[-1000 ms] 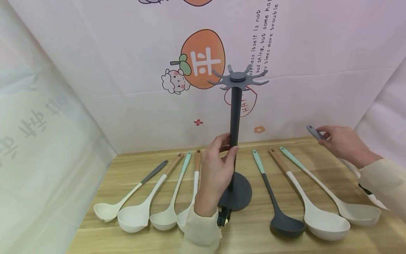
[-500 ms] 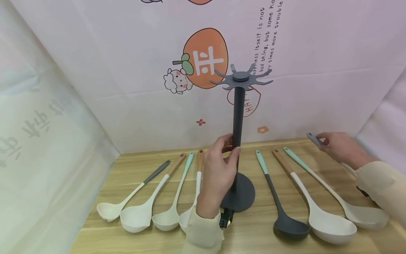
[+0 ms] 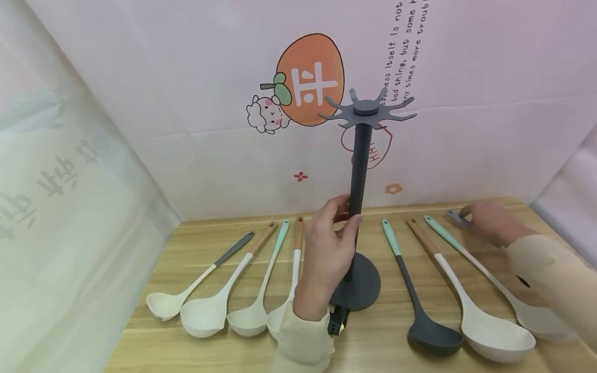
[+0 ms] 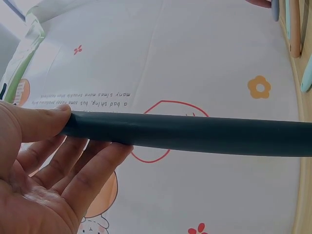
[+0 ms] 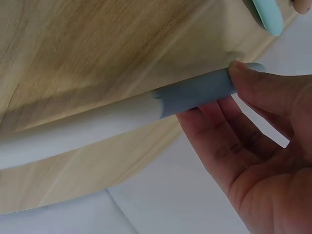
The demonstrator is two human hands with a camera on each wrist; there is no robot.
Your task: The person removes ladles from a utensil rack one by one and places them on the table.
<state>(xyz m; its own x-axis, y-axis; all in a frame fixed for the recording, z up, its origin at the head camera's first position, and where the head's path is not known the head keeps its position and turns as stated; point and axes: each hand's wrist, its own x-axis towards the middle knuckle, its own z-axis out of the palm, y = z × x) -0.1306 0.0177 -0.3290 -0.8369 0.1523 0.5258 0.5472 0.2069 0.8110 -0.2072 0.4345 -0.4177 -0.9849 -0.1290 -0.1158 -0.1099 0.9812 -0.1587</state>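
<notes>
My left hand [image 3: 326, 248] grips the dark pole [image 3: 359, 171] of a utensil stand, whose top spreads into curved hooks [image 3: 368, 111] with nothing hanging on them. Its round base [image 3: 361, 285] stands on the table. In the left wrist view, thumb and fingers press the pole [image 4: 195, 134] from two sides. Over at the right, my right hand [image 3: 492, 223] pinches the grey-blue handle [image 5: 195, 92] of a long white-shafted kitchen utensil, low over the wood. The sleeve hides its head. Nearest to it lies a cream ladle with a mint handle [image 3: 440, 232].
A dark ladle [image 3: 434, 334] and a large white ladle [image 3: 496, 331] lie right of the stand. On the left, several pale ladles are lined up, among them a small grey-handled one [image 3: 163, 305]. A printed cloth [image 3: 224, 171] hangs behind the wooden table [image 3: 186, 357].
My right hand has lowered the grey-handled utensil toward the table, beside the mint-handled ladle. My left hand keeps its grip on the pole. The whole head view has shifted slightly.
</notes>
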